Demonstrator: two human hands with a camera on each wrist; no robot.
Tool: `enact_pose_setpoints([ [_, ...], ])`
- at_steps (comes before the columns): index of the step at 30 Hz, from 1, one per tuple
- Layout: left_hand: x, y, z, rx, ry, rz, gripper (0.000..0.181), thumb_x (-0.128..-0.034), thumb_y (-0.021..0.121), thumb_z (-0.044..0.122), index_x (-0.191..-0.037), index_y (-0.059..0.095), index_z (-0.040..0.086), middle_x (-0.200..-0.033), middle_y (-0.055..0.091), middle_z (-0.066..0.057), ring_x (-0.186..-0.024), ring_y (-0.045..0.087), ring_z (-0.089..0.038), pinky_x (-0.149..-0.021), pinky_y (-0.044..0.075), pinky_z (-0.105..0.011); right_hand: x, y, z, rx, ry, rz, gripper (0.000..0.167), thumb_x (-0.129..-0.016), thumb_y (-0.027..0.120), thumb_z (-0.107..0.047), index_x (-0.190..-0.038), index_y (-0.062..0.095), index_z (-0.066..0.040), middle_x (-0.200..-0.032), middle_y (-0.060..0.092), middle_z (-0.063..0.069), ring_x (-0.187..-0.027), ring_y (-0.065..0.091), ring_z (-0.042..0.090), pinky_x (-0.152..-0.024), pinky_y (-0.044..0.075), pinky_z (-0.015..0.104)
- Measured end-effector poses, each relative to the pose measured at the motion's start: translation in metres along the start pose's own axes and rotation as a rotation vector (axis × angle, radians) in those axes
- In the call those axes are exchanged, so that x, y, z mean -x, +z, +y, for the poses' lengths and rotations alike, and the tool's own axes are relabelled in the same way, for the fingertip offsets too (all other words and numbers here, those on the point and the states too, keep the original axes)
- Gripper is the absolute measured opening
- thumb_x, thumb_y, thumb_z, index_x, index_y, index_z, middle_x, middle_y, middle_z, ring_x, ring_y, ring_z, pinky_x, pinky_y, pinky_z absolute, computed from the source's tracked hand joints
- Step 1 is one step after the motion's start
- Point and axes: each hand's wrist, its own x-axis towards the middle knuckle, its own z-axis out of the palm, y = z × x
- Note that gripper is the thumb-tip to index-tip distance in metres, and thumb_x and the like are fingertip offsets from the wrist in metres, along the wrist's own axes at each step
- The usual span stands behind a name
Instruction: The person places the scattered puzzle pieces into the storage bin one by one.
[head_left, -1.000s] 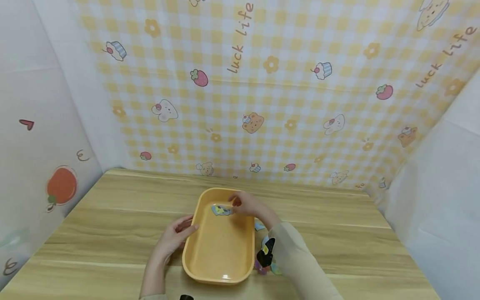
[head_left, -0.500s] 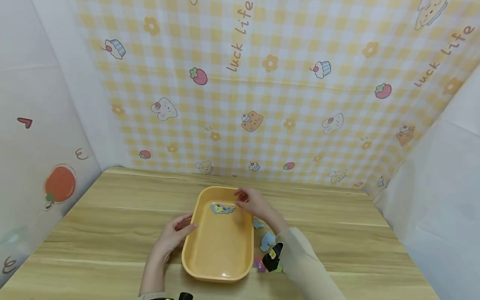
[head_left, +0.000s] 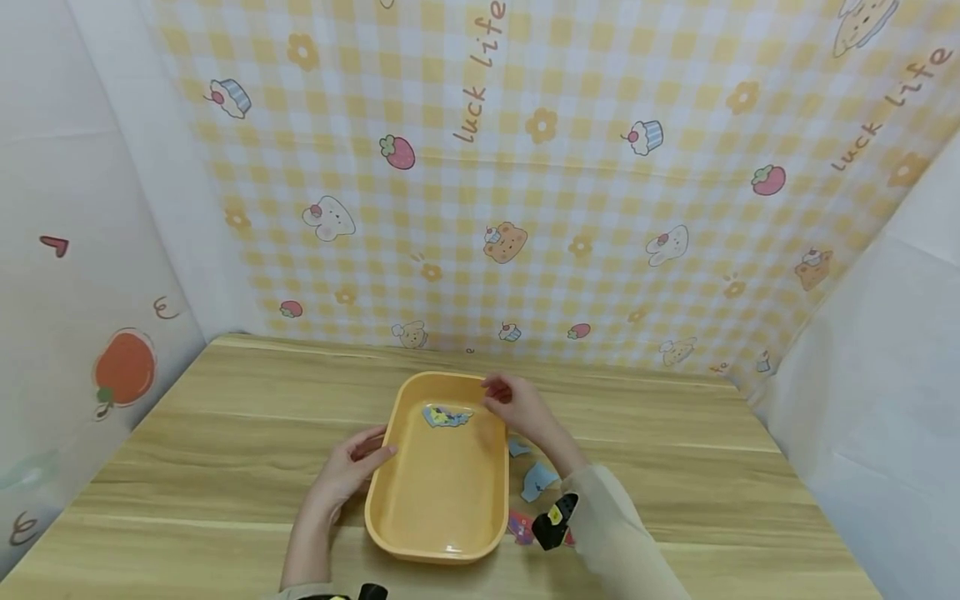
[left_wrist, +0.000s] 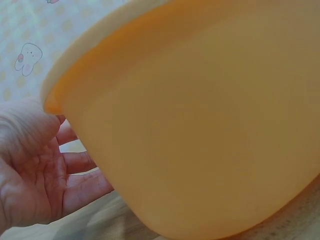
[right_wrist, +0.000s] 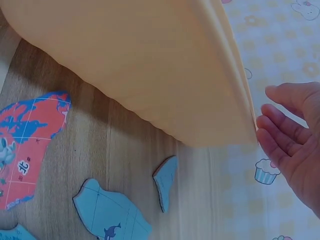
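In the head view's lower middle, a flat red-and-blue printed piece [head_left: 520, 527] lies beside the yellow-orange rounded plastic tray [head_left: 438, 500]. The left hand [head_left: 349, 469] grips the tray's left side. Farther up, a blue-and-yellow printed strip [head_left: 446, 417] lies inside; the right hand [head_left: 522, 410], loosely curled and holding nothing, is at the upper-right corner.

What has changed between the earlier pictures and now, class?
The right hand has drawn back rightward, empty, from the puzzle part to the tray's right side; its sleeve moved too, uncovering more of the blue piece. The left hand still holds the tray; tray and puzzle part stayed put.
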Motion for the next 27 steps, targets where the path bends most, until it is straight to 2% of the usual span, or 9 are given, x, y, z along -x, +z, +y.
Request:
enact_pose_setpoints([
  [11,-0.001,-0.001,-0.001,0.009,-0.006,0.002,0.054,-0.0865,0.060,0.018,-0.134,0.041,0.000,-0.131,0.046,-0.028,-0.094,0.062,-0.023,-0.070,0.057,-0.037,0.007,-0.007,0.009,-0.022,0.029,0.034,0.022,-0.084,0.060,-0.001,-0.105,0.059,0.006,-0.095,0.064,0.020,-0.086,0.061,0.027,-0.075,0.054,0.032],
  [18,0.000,-0.001,0.000,0.001,-0.005,-0.007,0.055,-0.0868,0.060,0.019,-0.135,0.040,0.001,-0.132,0.045,-0.028,-0.094,0.062,-0.024,-0.070,0.057,-0.037,0.016,-0.015,0.016,-0.047,0.090,0.079,0.020,-0.083,0.063,-0.003,-0.102,0.061,0.003,-0.090,0.065,0.014,-0.083,0.061,0.023,-0.073,0.053,0.030],
  [27,0.000,-0.001,-0.001,0.003,-0.003,-0.010,0.054,-0.0870,0.060,0.019,-0.135,0.041,0.001,-0.132,0.045,-0.028,-0.096,0.062,-0.024,-0.071,0.057,-0.037,0.027,-0.025,0.028,-0.017,0.115,0.057,0.021,-0.083,0.063,-0.004,-0.103,0.061,0.005,-0.090,0.065,0.015,-0.082,0.061,0.022,-0.074,0.052,0.031],
])
